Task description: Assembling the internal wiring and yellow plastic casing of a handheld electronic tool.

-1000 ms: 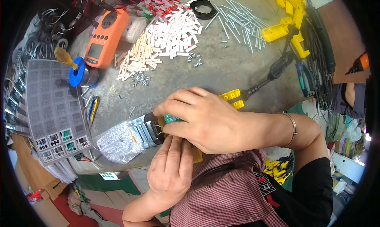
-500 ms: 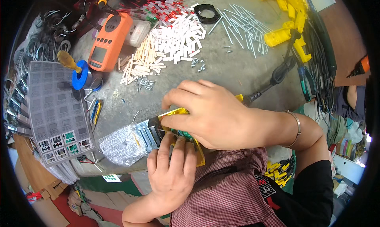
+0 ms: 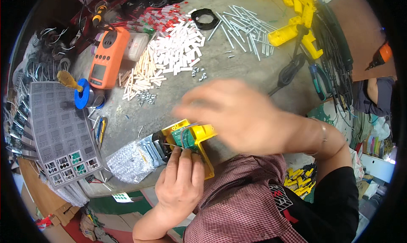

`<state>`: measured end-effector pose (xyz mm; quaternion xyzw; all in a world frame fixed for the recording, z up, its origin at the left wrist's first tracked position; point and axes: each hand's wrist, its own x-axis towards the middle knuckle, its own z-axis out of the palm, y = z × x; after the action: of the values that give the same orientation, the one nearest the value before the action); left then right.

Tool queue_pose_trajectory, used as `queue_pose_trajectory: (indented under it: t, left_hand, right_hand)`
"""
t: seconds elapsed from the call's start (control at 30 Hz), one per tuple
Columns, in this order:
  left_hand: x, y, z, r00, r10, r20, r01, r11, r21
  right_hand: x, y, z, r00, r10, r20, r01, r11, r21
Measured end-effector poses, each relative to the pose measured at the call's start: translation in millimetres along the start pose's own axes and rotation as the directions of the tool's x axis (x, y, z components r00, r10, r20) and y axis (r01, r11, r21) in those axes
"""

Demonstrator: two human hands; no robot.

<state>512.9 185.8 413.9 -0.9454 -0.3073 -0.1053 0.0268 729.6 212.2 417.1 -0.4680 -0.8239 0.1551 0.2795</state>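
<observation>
Steady the open yellow plastic housing (image 3: pixel 205 132) on the grey worn bench (image 3: pixel 167 96) with bunched left hand (image 3: pixel 180 183); guide right hand (image 3: pixel 237 115) without straining the thin bluish wire (image 3: pixel 182 133). Cannot tell either grip, hidden or blurred.

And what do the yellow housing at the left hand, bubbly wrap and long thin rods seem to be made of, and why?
Yellow housing: probably moulded plastic, slightly glossy, with even colour and shaped walls.
Bubbly wrap: likely plastic film, crinkled, with shiny highlights.
Long thin rods: probably metal, smooth and silvery, with bright reflections.
</observation>
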Motion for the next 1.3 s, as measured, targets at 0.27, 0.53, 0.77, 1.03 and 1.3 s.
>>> queue_pose_trajectory:
  t: [0.27,0.53,0.77,1.03,1.3]
  left_hand:
    - [6.2,4.3,-6.4,0.996,-0.079,0.030,0.082,0.990,-0.113]
    - [27.1,12.7,-12.5,0.968,-0.230,0.098,0.243,0.958,-0.154]
    - [19.9,11.5,2.2,0.991,-0.115,0.072,0.113,0.993,0.028]
    - [23.9,20.7,3.7,0.968,-0.218,0.120,0.223,0.974,-0.029]
    - [24.9,24.1,0.0,0.960,-0.192,0.204,0.174,0.979,0.101]
  right_hand:
    - [-78.8,38.4,-47.5,0.995,0.092,-0.039,-0.100,0.950,-0.296]
    - [-67.5,47.7,-48.5,0.997,-0.029,-0.064,0.022,0.993,-0.113]
    - [-67.1,55.7,-41.9,0.998,0.009,0.059,-0.002,0.993,-0.119]
    - [-66.1,59.3,-39.8,0.998,-0.052,0.025,0.057,0.968,-0.243]
    - [-69.9,46.5,-37.8,0.996,0.036,0.080,-0.018,0.978,-0.210]
